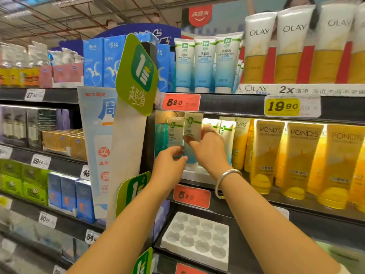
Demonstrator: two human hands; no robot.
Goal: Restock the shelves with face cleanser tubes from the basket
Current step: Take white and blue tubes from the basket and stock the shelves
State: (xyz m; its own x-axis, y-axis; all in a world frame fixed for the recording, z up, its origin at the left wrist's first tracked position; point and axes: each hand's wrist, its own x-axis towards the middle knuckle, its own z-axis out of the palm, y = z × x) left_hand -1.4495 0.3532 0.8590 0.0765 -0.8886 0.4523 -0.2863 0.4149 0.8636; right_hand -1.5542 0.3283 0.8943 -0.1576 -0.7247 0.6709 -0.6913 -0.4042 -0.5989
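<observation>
Both hands reach into the left end of the middle shelf (197, 177). My right hand (207, 147) grips a white-and-blue face cleanser tube (193, 125) upright, cap down, thumb across its front. My left hand (169, 161) pinches the lower part of a second cleanser tube (174, 133) standing just left of it. More of the same tubes (227, 131) stand behind my right hand. Three matching tubes (204, 64) line the shelf above. The basket is out of view.
Yellow Pond's tubes (300, 155) fill the middle shelf to the right, and Olay tubes (292, 46) stand above them. An empty white plastic tray (195, 238) lies on the shelf below. A green hanging sign (136, 76) and a divider post border the bay on the left.
</observation>
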